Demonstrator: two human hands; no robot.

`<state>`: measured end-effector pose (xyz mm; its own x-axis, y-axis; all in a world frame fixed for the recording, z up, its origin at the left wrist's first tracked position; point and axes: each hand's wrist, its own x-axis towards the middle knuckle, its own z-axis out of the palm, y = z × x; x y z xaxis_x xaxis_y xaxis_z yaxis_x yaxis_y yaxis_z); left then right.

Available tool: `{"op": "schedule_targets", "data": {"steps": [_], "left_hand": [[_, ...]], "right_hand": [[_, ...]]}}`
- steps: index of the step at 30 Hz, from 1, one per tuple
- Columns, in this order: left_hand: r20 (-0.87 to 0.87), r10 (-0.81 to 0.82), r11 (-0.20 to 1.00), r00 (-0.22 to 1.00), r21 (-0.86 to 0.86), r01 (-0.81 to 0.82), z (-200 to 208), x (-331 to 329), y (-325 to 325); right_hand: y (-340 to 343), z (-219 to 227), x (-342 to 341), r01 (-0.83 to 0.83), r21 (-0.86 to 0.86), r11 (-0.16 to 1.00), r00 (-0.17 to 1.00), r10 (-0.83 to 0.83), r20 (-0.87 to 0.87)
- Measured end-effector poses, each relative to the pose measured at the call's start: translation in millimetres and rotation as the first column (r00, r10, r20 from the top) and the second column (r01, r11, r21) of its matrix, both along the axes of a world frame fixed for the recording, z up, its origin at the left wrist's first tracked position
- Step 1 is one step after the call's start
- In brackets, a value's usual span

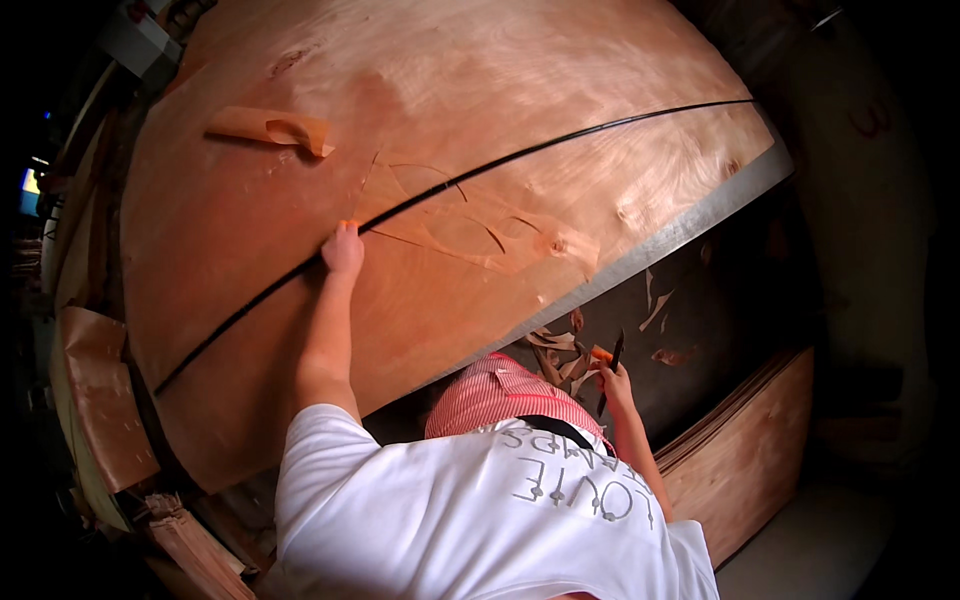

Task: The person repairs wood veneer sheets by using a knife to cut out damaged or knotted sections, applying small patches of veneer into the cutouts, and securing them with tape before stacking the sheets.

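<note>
A broad sheet of reddish-brown wood veneer [440, 330] lies spread before me on a stack. Across it, from lower left to upper right, runs a long thin black strip [570, 137]. My left hand [343, 252] is closed over the strip near its middle, with orange showing at the fingertips. My right hand [617, 388], low beside my body, grips a slim dark knife-like tool [618, 345] pointing upward; a bit of orange shows at these fingers too. A torn, thin veneer piece [470, 225] with holes lies flat just right of my left hand.
A curled veneer scrap [268, 128] rests on the sheet's far left part. A pale metallic edge [660, 245] borders its near right side. Veneer shavings [562, 355] litter the dark floor. Stacked sheets [750, 450] stand at lower right; more wood pieces [105, 395] lie at left.
</note>
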<state>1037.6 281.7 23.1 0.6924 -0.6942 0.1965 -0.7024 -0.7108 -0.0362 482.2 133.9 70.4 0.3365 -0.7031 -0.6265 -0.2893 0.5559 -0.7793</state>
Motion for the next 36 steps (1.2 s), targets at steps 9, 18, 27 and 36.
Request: {"op": "schedule_targets", "data": {"steps": [9, 18, 27, 36], "left_hand": [[-0.097, -0.455, 0.890, 0.885, -0.036, 0.454, 48, -7, -72], [-0.112, -0.492, 0.870, 0.863, -0.030, 0.492, 20, -47, -39], [-0.932, -0.127, 0.981, 0.338, -0.066, 0.184, 71, -167, -142], [-0.902, -0.244, 0.941, -0.357, -0.132, -0.311, 132, -291, -307]], "right_hand": [[-11, 12, 9, 0.009, 0.026, 1.000, 0.994, -0.007, -0.107], [-1, -5, -15, 0.155, 0.028, 0.987, 0.983, -0.151, -0.105], [-83, -50, -62, 0.135, 0.084, 0.987, 0.989, -0.139, 0.041], [-223, -42, -178, 0.112, -0.033, 0.993, 0.990, -0.109, 0.087]]}}
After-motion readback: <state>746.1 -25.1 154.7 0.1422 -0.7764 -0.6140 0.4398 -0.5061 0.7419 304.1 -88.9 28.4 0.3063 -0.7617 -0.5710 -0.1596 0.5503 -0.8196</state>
